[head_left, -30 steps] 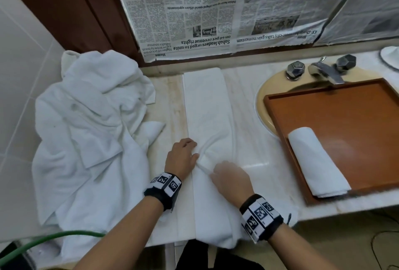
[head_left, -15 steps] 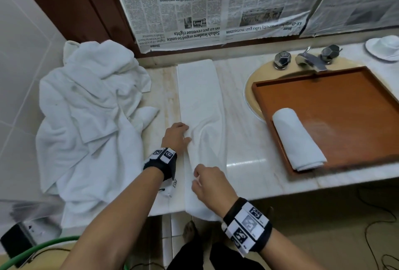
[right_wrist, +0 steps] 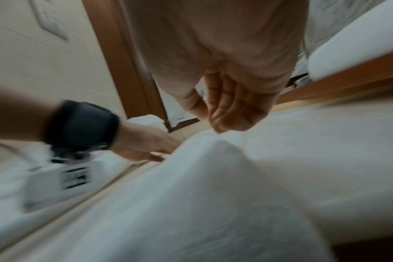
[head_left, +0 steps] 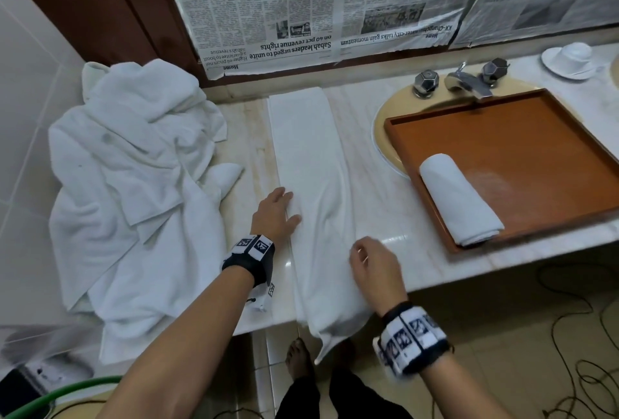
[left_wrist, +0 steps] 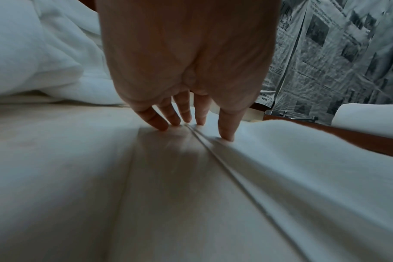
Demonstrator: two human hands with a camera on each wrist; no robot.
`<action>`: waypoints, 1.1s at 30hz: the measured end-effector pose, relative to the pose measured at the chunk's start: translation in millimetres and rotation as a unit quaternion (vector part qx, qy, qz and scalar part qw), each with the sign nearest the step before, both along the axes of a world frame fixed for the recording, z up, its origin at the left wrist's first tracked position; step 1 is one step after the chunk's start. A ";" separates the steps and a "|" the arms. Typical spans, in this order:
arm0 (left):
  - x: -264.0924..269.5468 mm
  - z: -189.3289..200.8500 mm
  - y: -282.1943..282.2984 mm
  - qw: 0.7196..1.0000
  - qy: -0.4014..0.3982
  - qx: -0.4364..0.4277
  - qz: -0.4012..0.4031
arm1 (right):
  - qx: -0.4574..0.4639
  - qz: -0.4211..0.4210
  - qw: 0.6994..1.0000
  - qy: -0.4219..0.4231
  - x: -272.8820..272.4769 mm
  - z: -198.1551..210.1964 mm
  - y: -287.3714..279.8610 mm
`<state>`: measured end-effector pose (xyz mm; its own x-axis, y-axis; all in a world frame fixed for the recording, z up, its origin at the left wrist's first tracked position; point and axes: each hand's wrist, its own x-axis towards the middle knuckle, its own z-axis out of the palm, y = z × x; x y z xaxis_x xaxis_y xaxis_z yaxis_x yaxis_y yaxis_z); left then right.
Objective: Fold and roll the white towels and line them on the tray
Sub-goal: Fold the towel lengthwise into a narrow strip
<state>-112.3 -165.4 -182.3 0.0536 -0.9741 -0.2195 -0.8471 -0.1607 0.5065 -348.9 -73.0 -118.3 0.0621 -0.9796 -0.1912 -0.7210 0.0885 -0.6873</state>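
Note:
A long folded white towel [head_left: 306,164] lies lengthwise on the marble counter [head_left: 378,190], and its near end hangs over the front edge. My left hand [head_left: 278,207] lies flat on the towel's left edge with straight fingers; in the left wrist view the fingertips [left_wrist: 227,136] press the cloth [left_wrist: 303,168]. My right hand [head_left: 368,261] is curled at the towel's right side near the counter's front. In the right wrist view this hand [right_wrist: 224,122] pinches a raised ridge of the towel [right_wrist: 213,195]. One rolled white towel [head_left: 459,197] lies on the brown tray [head_left: 536,137].
A heap of loose white towels [head_left: 134,184] covers the counter's left end against the tiled wall. The tray rests over the sink, below the tap [head_left: 465,81]. A cup on a saucer [head_left: 572,58] stands far right. Cables [head_left: 586,335] and a green hose [head_left: 60,395] lie on the floor.
My right hand has drawn back along the towel toward the counter's front edge. My left hand has gone from curled to flat on the towel's left edge.

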 end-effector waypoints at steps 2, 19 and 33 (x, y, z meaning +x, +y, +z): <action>-2.9 0.2 5.2 1.000 0.000 -0.006 0.002 | 0.026 -0.044 0.998 0.032 -9.2 -10.2 -18.9; -5.1 9.7 6.7 1.000 0.023 0.008 0.014 | 0.094 -0.097 0.986 0.093 -27.2 -8.4 -72.9; -12.2 7.9 13.7 0.999 0.018 -0.009 0.038 | 0.139 -0.039 0.986 0.077 -28.9 -13.3 -46.0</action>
<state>-124.5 -151.7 -174.4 0.1209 -0.9712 -0.2051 -0.8142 -0.2152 0.5393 -377.8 -119.0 -131.6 -0.0626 -0.8885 -0.4546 -0.7984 0.3179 -0.5114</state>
